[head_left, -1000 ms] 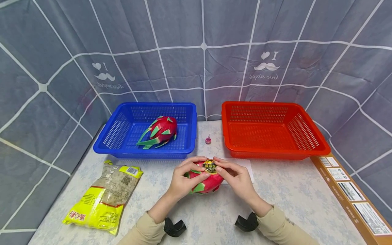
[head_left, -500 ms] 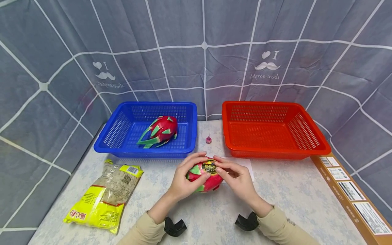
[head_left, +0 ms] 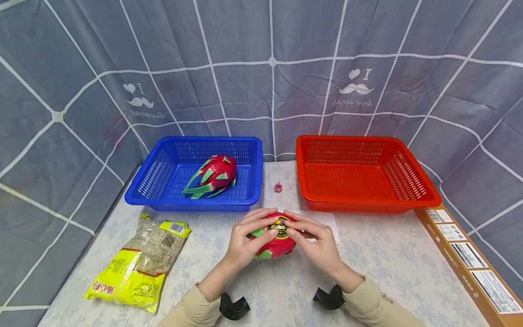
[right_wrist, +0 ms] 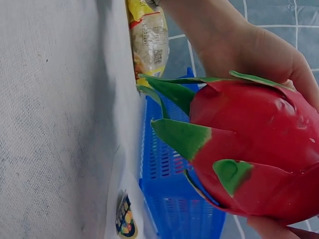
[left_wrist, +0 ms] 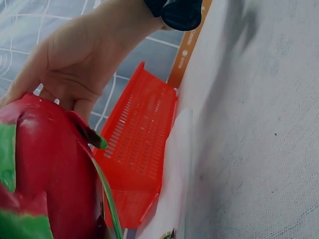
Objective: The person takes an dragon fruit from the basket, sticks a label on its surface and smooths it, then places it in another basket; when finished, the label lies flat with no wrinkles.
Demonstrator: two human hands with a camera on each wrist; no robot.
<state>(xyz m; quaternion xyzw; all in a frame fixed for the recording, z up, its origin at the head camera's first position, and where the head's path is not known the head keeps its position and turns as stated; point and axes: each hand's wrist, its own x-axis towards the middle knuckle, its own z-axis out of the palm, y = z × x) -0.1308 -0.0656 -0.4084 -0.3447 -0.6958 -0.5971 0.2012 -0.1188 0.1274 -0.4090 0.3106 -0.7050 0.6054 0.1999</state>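
Note:
A red dragon fruit (head_left: 275, 247) with green scales is held between both hands over the middle of the table. On its top sits a round black-and-yellow sticker (head_left: 282, 228). My left hand (head_left: 247, 234) grips the fruit's left side, thumb at the sticker's edge. From the other side my right hand (head_left: 316, 238) holds it, with thumb and fingertips on the sticker's right edge. In the left wrist view the right hand (left_wrist: 79, 59) is behind the fruit; in the right wrist view the left hand (right_wrist: 249, 55) shows above it. The fruit's underside is hidden in the head view.
A blue basket (head_left: 253, 190) at back left holds another dragon fruit (head_left: 218, 175). A red basket (head_left: 367, 204) stands at back right, a small pink object (head_left: 278, 186) between them. A yellow bag (head_left: 139, 268) lies left, a brown box (head_left: 466, 259) right. White paper (head_left: 331, 222) bears a sticker (right_wrist: 126, 216).
The left fingers lifted slightly off the top half a second ago and have come back down near the sticker. The fruit has tilted a little between the hands. The baskets have stayed put.

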